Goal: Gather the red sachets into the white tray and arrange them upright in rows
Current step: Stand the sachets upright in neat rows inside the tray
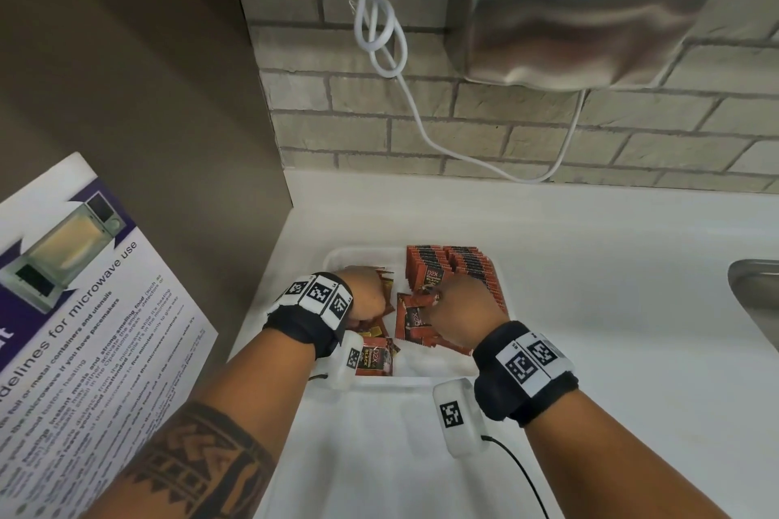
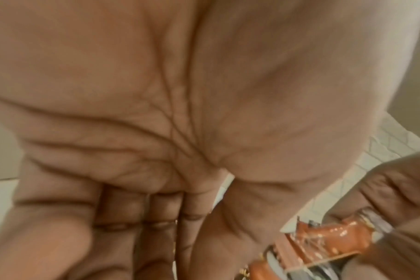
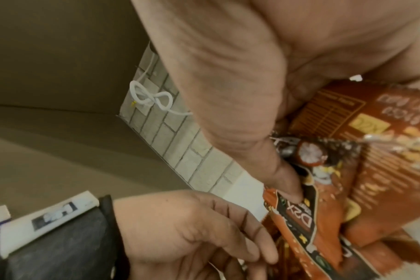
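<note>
1. Nearest: both forearms with wrist bands, reaching forward over the white counter (image 1: pixel 590 265) into the tray (image 1: pixel 421 381).
2. Loose sachet (image 1: pixel 375 356) lies flat at the tray's near-left, just right of the left wrist. More loose ones sit in a heap at the tray's centre, between the two hands.
3. Left hand (image 1: pixel 366 293) is over the tray's left half, fingers curled down into the sachets there. Wrist view shows the fingers folded toward the palm; what they grip, if anything, I cannot tell.
4. Right hand (image 1: pixel 457 303) is over the centre-right. Right wrist view: thumb pressed onto a sachet (image 3: pixel 297 214) face, pinching it, the rest of the heap behind.
5. Far right of tray: two rows (image 1: pixel 455 270) already standing upright, packed face to face, running near-to-far.
6. Key relation: the rows lie directly beyond the right hand, touching or nearly so; the right is clearly the nearer hand. The pinched sachet looks tilted, so I judge it needs turning upright, face parallel to the row's front sachet, then slotting onto the near end.
7. Far: brick wall, white cable, steel dryer; sink edge at right, microwave poster at left.
</note>
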